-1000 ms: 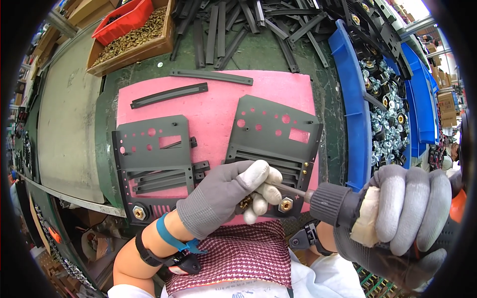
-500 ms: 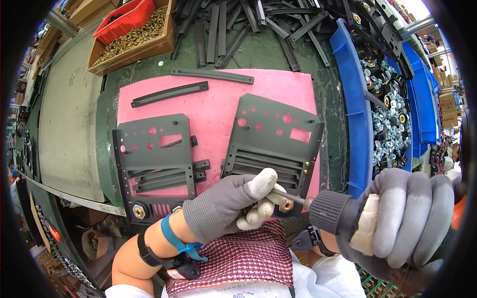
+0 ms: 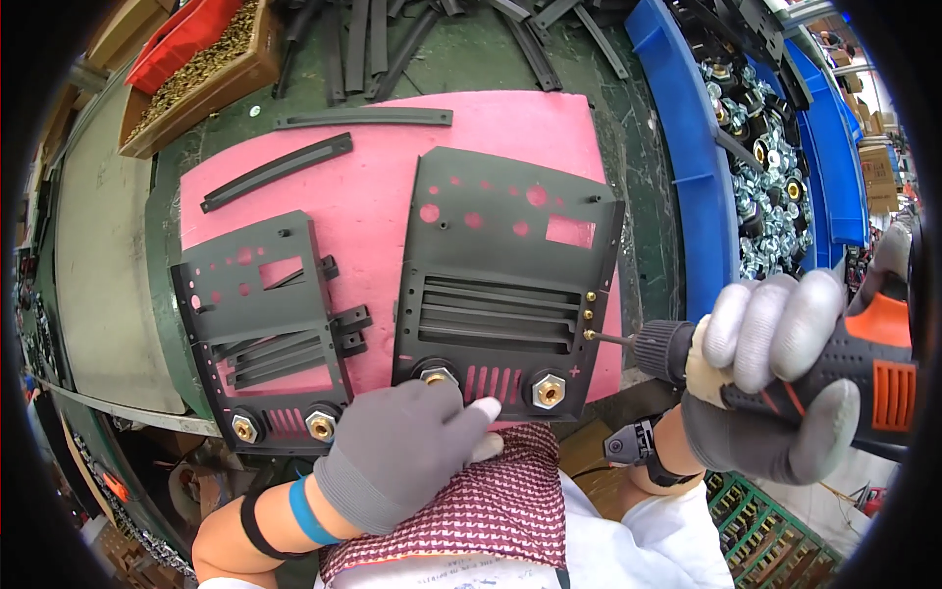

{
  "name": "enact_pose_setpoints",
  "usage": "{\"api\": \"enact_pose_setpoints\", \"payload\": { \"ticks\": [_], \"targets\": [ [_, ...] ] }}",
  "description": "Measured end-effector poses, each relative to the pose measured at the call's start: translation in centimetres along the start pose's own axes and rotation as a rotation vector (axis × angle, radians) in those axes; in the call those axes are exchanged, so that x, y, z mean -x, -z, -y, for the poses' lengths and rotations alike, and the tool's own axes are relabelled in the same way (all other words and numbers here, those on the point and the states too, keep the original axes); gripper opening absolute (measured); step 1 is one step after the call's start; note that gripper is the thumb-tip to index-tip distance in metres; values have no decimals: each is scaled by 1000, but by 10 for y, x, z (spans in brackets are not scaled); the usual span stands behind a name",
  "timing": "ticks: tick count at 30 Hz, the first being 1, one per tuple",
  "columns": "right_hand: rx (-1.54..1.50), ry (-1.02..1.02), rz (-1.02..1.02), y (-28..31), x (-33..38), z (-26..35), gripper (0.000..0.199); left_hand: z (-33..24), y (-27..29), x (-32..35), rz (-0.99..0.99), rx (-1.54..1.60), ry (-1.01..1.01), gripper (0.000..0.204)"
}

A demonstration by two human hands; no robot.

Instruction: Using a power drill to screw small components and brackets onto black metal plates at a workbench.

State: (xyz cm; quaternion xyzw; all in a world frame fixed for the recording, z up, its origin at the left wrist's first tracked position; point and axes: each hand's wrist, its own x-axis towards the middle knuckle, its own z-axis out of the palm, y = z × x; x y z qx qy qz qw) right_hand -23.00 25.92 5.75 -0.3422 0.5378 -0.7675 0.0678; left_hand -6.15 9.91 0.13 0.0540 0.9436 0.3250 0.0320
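Observation:
My right hand [image 3: 785, 344], in a grey glove with pale fingertips, is wrapped round an orange and black cordless screwdriver [image 3: 873, 378]. Its thin bit meets the lowest of the small brass screws [image 3: 590, 335] on the right flange of a dark grey metal panel [image 3: 500, 250]. At that panel's near edge my gloved left hand [image 3: 407, 447] is closed, finger and thumb about the edge, beside a brass fitting with a hex nut [image 3: 439, 377]. Another such fitting [image 3: 549, 392] sits at the panel's near right corner. Dark strips [image 3: 496, 319] cross the panel's wide opening.
A second panel [image 3: 257, 324] with loose strips lies left on the pink foam sheet [image 3: 373, 187]. Two dark strips [image 3: 280, 172] lie beyond it. A box of small brass parts [image 3: 201, 83] stands far left. The blue bin [image 3: 697, 187] at right holds metal fittings.
My left hand has left the bit and come down to the panel's near edge. The screwdriver's bit has moved up to the flange screw; a third brass screw now shows there.

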Motion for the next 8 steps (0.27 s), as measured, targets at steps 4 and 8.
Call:
{"api": "enact_pose_setpoints", "payload": {
  "ticks": [4, 8],
  "targets": [
    [60, -33, -45, 3, 8, -3, 71, 3, -18, 11, -101, -199, -132, 18],
    [19, 53, -87, 1, 11, -8, 71, 6, -20, 14, -124, -154, -121, 19]
  ]
}}
